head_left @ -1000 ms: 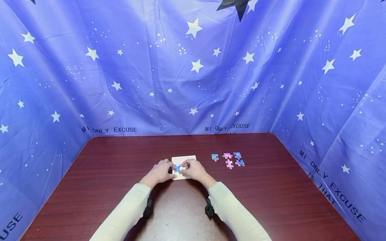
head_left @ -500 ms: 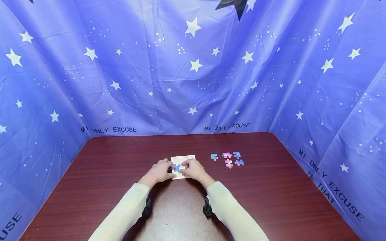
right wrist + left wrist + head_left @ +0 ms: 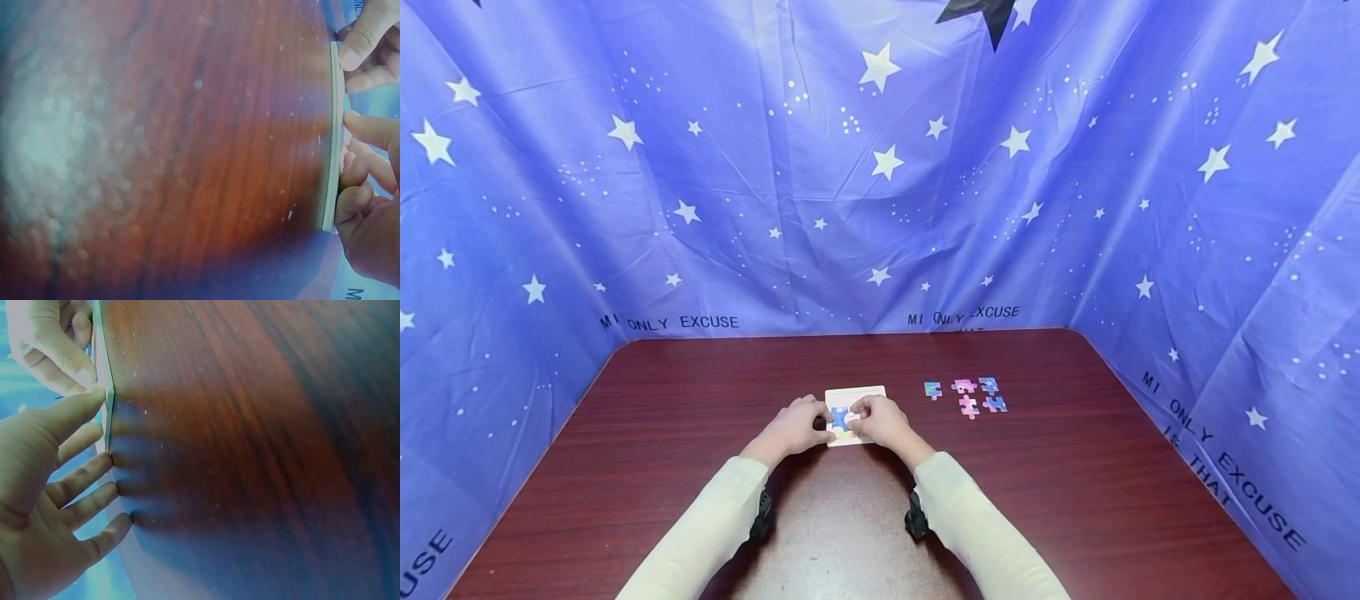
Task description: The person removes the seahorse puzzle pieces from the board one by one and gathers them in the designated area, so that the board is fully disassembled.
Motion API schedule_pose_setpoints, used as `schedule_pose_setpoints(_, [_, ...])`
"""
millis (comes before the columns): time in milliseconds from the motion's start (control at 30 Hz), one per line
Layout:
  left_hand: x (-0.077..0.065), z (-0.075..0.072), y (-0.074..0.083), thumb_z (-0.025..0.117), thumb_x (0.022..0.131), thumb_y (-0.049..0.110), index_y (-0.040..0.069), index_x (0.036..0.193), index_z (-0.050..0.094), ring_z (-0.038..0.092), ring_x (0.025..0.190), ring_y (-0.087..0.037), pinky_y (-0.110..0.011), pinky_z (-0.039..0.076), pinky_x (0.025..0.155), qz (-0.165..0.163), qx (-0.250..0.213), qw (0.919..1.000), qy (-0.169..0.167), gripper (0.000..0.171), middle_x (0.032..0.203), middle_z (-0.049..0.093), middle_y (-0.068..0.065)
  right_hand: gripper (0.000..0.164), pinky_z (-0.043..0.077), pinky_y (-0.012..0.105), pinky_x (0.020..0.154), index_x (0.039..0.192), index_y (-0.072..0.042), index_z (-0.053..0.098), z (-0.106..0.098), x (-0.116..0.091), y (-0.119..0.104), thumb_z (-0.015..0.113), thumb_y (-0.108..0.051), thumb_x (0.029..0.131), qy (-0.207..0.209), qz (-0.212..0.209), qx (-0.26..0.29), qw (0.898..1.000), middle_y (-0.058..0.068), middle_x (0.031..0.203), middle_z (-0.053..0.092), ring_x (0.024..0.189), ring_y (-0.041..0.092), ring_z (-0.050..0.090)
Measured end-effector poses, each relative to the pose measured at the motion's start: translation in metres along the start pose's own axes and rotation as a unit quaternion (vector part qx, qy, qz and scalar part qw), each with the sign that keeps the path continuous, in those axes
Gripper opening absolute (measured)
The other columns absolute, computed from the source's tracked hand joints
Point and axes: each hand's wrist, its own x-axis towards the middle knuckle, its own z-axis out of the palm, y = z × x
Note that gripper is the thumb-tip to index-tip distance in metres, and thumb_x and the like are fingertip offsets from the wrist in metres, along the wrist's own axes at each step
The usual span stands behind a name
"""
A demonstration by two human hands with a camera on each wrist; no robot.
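Observation:
A small pale puzzle board [image 3: 857,392] lies on the table, with a blue jigsaw piece [image 3: 839,418] in its left part. At the board's left side is my left hand [image 3: 792,428], holding the edge between thumb and fingers. In the left wrist view its thumb [image 3: 94,397] lies over the board's rim and the lower fingertips reach the tabletop. My right hand [image 3: 884,422] pinches a pale piece over the middle of the board, largely hidden by its thumb and index finger. Its other fingers curl by the board's right end in the right wrist view.
To the right of the board lie several loose jigsaw pieces: a blue-green one [image 3: 932,390], pink ones [image 3: 969,407] and blue ones [image 3: 996,404]. The dark red wooden table [image 3: 1060,492] meets a blue star-patterned curtain [image 3: 820,183] at the back and sides.
My left fingertips have drawn back slightly to the left, so more of the blue piece shows. The right hand keeps its place on the board, and the loose pieces have not moved.

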Motion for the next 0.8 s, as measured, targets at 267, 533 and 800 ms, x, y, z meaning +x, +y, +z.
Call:
schedule_pose_setpoints(267, [-0.0012,0.0009,-0.0017,0.074,0.079,0.031,0.016,0.09,0.065,0.055,0.097,-0.022,-0.052,0.043,0.085,0.003,-0.006,0.9999,0.008,0.021,0.094,0.056,0.001,0.024,0.036,0.025,0.06,0.098,-0.014,0.068,0.0002,-0.0015,0.0001,0.073,-0.021,0.076,0.01,0.002,0.02,1.0,-0.005,0.072,0.057,0.062,0.006,0.049])
schedule_pose_setpoints(533, [-0.0024,0.0023,-0.0027,0.074,0.078,0.031,0.018,0.087,0.064,0.054,0.096,-0.021,-0.051,0.043,0.086,0.006,-0.011,0.9998,0.016,0.018,0.093,0.056,0.002,0.019,0.036,0.027,0.061,0.096,-0.016,0.068,0.0024,-0.0002,0.0024,0.071,-0.022,0.079,0.015,0.008,0.031,0.999,-0.006,0.071,0.057,0.062,0.006,0.05])
schedule_pose_setpoints(800, [-0.0032,0.0006,-0.0013,0.074,0.079,0.03,0.019,0.085,0.064,0.054,0.095,-0.021,-0.051,0.042,0.085,0.006,-0.016,0.9997,0.016,0.016,0.093,0.056,0.002,0.013,0.038,0.028,0.061,0.094,-0.017,0.068,0.0044,-0.0003,0.0023,0.066,-0.02,0.082,0.036,-0.002,0.021,0.999,-0.006,0.068,0.06,0.061,0.005,0.052])
